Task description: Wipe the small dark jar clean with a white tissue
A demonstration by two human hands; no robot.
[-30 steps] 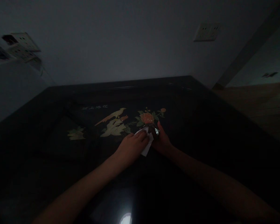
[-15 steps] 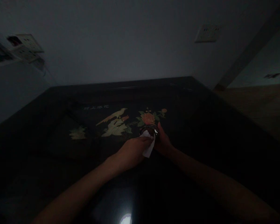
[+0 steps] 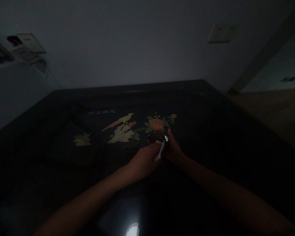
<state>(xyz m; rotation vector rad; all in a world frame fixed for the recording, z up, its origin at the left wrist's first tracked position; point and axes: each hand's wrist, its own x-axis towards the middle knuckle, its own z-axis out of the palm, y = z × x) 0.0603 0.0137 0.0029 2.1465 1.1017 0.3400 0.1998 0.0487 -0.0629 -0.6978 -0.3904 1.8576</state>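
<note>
A dark, shiny round vessel [image 3: 159, 134], like a glass cup, is held just over the black tabletop; the dim light hides its exact kind. My right hand [image 3: 174, 150] curls round its right side, with the thumb up along the edge. My left hand [image 3: 145, 161] pinches a white tissue [image 3: 159, 154] and presses it to the near side of the vessel. The left fingertips are partly hidden behind the tissue and the vessel.
The glossy black tabletop [image 3: 88, 178] bears an inlaid bird [image 3: 120, 121] and an orange flower [image 3: 156, 124]. Behind it rises a pale wall with a socket [image 3: 221, 33] at right and more sockets [image 3: 30, 42] at left. A wooden floor [image 3: 272, 105] shows at right.
My left hand has shifted slightly right and turned, so less of the tissue shows and more of the vessel's rim is visible. The right hand keeps its hold.
</note>
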